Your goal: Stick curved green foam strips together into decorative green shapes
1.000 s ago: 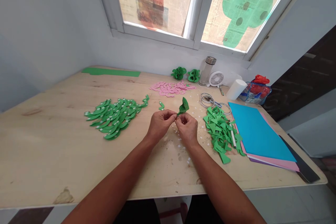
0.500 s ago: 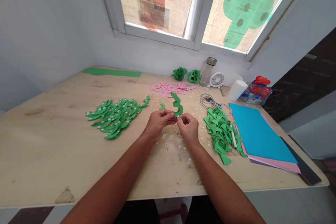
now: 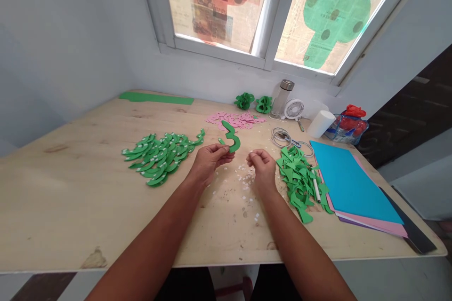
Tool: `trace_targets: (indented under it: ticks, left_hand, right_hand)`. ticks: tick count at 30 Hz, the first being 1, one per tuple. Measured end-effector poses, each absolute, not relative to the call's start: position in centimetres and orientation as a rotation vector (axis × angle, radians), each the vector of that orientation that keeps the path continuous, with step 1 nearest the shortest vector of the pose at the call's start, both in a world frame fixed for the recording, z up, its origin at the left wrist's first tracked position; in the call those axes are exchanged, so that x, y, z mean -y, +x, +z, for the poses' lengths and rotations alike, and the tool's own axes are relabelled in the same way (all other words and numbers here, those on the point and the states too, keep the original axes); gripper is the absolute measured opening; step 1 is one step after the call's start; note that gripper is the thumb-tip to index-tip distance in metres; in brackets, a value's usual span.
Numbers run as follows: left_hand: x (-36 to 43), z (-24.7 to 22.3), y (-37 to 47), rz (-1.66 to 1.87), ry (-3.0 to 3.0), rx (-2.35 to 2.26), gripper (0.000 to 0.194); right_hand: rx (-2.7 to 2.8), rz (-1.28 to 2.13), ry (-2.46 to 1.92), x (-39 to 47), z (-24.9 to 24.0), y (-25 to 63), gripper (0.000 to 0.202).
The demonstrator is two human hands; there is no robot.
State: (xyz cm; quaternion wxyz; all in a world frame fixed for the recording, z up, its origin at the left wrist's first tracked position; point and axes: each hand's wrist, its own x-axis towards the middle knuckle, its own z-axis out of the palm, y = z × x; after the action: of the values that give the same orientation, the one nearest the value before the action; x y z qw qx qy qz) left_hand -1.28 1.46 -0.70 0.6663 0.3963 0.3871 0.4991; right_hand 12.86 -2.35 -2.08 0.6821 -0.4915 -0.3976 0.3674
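Green wavy paper piece point(image 3: 232, 137), head view: pointing its upper end up and to the left, running its long axis close to upright with a slight lean, bulging both curves to the right like a figure 3. Hovering above the counter point(image 3: 70, 197), between both hands, being pinched at its lower end by the fingers of the left hand point(image 3: 210, 162). Curling the right hand point(image 3: 263, 164) apart from it, pressing fingers together; too small to tell whether gripping any scrap. Counting one held piece, one loose green piece point(image 3: 221, 141) mostly hidden behind, two green paper balls point(image 3: 244, 100), one bottle point(image 3: 281, 99), one fan point(image 3: 294, 109), one heap of overlapping green pieces point(image 3: 160, 155) too tangled to number, one pink heap point(image 3: 242, 120). Showing plain green, rounded outer edges, an inward notch between the curves.
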Motion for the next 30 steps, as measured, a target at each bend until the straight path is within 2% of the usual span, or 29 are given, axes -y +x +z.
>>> trace_targets:
  ticks: [3,6,9,15,20,23,30]
  left_hand:
    - [-1.56,-0.93,-1.34,1.111,0.881,-0.856,0.023]
    - [-1.64,-1.13,-1.35,1.072,0.881,-0.833,0.022]
    - [-1.66,-1.24,-1.32,1.038,0.897,-0.815,0.020]
    - [-1.56,-1.21,-1.31,0.955,0.951,-0.804,0.018]
    - [-1.35,-1.21,-1.23,0.875,1.033,-0.798,0.017]
    - [-1.09,-1.24,-1.06,0.842,1.072,-0.808,0.017]
    - [-1.00,-1.24,-0.71,0.906,1.158,-0.892,0.023]
  right_hand:
    - [0.651,0.756,-1.063,1.82,-2.26,13.75,0.022]
    - [0.561,0.849,-1.037,1.60,-2.43,14.06,0.017]
    - [0.586,0.922,-1.053,1.61,-2.63,13.91,0.019]
    - [0.637,0.839,-1.262,1.48,-3.06,14.00,0.020]
    - [0.741,0.998,-1.226,1.69,-2.75,13.82,0.030]
    - [0.848,1.071,-1.199,1.99,-2.44,13.43,0.029]
    - [0.795,0.998,-1.189,1.84,-2.49,13.38,0.027]
